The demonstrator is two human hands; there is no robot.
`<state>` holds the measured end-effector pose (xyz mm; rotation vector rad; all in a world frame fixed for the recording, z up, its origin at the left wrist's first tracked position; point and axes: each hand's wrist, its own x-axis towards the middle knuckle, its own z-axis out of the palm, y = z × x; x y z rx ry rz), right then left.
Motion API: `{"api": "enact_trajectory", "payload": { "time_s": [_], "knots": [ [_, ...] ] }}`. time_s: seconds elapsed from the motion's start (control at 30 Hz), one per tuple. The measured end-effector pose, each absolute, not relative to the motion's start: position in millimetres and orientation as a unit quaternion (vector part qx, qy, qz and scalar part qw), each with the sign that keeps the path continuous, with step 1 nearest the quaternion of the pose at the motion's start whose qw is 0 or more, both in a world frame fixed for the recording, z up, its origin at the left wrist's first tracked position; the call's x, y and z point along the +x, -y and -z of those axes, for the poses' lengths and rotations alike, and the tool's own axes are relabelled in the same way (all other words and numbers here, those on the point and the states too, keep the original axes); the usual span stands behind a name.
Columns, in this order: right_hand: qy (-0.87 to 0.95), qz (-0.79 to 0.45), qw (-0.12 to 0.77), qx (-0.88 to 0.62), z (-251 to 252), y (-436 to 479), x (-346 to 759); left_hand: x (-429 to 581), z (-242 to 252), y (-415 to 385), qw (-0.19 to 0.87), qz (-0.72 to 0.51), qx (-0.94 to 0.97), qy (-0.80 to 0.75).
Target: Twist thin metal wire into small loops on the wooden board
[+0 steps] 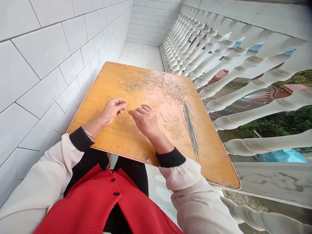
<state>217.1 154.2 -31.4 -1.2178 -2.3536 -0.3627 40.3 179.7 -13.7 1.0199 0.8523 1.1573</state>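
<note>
A thin wire, bent into a round loop, rises above my left hand, which pinches it between thumb and fingertips. From there a short end of the wire runs across to my right hand, whose thumb and forefinger are closed on it. Both hands hover over the wooden table, close together near its left side. Beyond them lies a tangle of bent wire loops. To the right of my right hand rests a bundle of straight grey wires.
A white tiled wall runs close along the table's left side. On the right stands a railing of white balusters. The table's near edge is just above my lap.
</note>
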Motion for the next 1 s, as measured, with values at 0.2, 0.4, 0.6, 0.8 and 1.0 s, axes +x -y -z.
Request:
{"api": "enact_trajectory", "payload": {
  "time_s": [0.2, 0.4, 0.6, 0.8, 1.0],
  "knots": [
    [0.843, 0.073, 0.260, -0.465, 38, -153, 215, 41, 19, -181, 0.690, -0.477, 0.422, -0.343],
    [0.830, 0.010, 0.289, -0.477, 42, -150, 209, 44, 23, -180, 0.696, -0.472, 0.406, -0.357],
    [0.839, 0.071, 0.242, -0.482, 38, -153, 214, 43, 21, -180, 0.654, -0.500, 0.418, -0.385],
    [0.819, 0.111, 0.242, -0.508, 37, -152, 216, 44, 18, -179, 0.654, -0.499, 0.420, -0.382],
    [0.792, 0.105, 0.218, -0.560, 44, -155, 214, 46, 19, -178, 0.658, -0.511, 0.405, -0.378]
  ]
}}
